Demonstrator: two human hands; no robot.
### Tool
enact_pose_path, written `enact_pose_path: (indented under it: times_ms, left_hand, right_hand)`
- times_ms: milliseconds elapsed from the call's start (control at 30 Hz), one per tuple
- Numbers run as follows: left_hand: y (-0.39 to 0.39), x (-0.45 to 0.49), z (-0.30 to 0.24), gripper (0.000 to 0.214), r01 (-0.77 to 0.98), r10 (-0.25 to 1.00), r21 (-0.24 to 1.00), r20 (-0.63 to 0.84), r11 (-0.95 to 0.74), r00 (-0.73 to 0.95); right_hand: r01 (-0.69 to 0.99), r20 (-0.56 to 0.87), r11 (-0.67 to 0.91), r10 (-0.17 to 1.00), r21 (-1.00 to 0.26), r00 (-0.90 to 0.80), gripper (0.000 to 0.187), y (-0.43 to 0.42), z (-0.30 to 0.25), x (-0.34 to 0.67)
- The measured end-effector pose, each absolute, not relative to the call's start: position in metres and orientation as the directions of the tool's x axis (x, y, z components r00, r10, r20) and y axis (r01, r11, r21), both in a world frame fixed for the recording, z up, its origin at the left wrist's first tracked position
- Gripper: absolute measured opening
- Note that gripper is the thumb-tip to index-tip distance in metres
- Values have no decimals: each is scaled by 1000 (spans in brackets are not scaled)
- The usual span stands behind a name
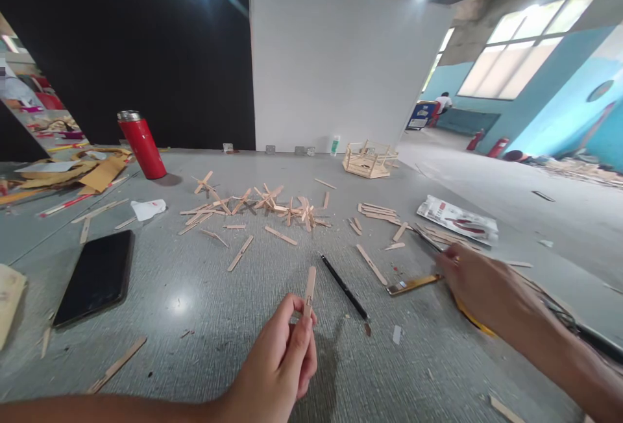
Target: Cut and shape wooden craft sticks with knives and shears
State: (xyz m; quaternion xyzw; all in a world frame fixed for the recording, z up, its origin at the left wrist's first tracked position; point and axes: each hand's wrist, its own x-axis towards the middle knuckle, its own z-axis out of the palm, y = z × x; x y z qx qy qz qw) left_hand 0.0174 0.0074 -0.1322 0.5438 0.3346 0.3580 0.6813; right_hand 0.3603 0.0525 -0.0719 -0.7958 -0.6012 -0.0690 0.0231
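My left hand (282, 361) pinches a flat wooden craft stick (309, 288) and holds it upright above the grey floor. My right hand (479, 283) reaches out to the right, fingers closed over something thin beside a yellow utility knife (413, 284); what it grips is hidden. A black pen (343, 287) lies between the two hands. A scatter of wooden sticks (257, 205) lies farther ahead, and a small stick-built box frame (368, 159) stands behind it.
A black phone (96, 277) lies at the left, a red flask (141, 145) stands beyond it near cardboard scraps (92, 173). A printed plastic packet (457, 218) lies at the right. A person crouches far off by the blue wall (442, 106).
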Motion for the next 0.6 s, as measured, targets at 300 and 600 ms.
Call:
enact_pose_path:
  times_ms: [300,600]
  left_hand:
    - [5,11,-129,46,-31,850,997,-45,71,525]
    - [7,14,-127,49,-43,897,994,-73,102,435]
  right_hand:
    - [973,61,-59,995,-222,74,16,52,-102,324]
    - [521,-69,-26,996,-853,-62,49,-14,-72,225]
